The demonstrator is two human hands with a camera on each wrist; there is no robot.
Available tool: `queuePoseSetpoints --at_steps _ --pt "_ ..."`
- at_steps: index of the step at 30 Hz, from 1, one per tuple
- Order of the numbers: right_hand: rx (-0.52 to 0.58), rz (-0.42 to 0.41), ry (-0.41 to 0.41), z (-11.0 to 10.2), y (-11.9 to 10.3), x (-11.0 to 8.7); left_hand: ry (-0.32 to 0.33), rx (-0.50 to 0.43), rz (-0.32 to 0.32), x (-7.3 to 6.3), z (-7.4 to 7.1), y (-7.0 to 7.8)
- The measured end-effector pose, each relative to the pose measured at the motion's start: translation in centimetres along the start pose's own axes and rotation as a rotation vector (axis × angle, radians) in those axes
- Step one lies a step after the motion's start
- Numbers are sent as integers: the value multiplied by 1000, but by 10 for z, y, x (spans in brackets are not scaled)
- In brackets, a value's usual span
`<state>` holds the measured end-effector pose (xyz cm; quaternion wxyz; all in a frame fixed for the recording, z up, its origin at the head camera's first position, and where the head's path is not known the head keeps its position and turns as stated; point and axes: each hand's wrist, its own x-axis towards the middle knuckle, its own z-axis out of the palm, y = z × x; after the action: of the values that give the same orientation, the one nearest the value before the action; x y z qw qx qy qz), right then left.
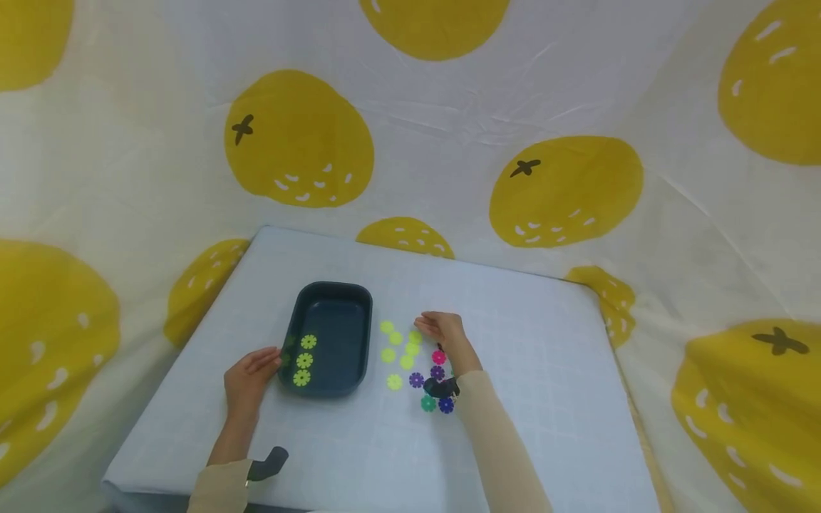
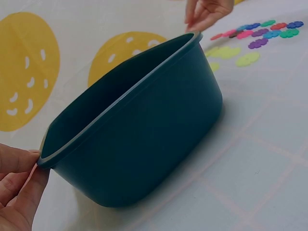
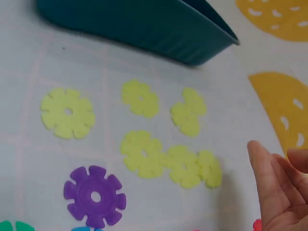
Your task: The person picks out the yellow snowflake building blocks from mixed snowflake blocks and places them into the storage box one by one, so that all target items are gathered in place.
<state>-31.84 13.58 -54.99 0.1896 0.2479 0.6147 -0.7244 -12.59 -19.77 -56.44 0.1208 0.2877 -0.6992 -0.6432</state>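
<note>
A dark teal plastic basin (image 1: pixel 336 363) stands on the left part of the table, with three yellow-green flower-shaped discs (image 1: pixel 304 360) inside along its left side. My left hand (image 1: pixel 249 377) pinches the basin's rim (image 2: pixel 45 161) between thumb and fingers. To the right of the basin lie several more yellow-green flower discs (image 3: pixel 68 113), some overlapping. Over the far end of this group hovers my right hand (image 1: pixel 444 331), its fingers (image 3: pixel 262 166) loosely extended and nothing visible in them. Closer to the right forearm are a purple disc (image 3: pixel 95 197) and a pink disc (image 1: pixel 439 357).
Green (image 1: pixel 427 402) and blue (image 1: pixel 445 405) flower discs lie under and beside the right wrist, partly hidden by a black strap (image 1: pixel 441 387). A pale cloth (image 1: pixel 545 342) covers the table. Behind it hangs a curtain (image 1: pixel 436 128) printed with yellow fruit.
</note>
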Motion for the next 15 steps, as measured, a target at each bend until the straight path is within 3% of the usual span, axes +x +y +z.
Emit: queuePoseSetpoints --at_steps 8,15 --pt "-75 -34 66 -12 6 0 -2 10 7 0 -1 0" --pt "-206 -41 112 -18 9 -1 -6 22 4 -1 0 1"
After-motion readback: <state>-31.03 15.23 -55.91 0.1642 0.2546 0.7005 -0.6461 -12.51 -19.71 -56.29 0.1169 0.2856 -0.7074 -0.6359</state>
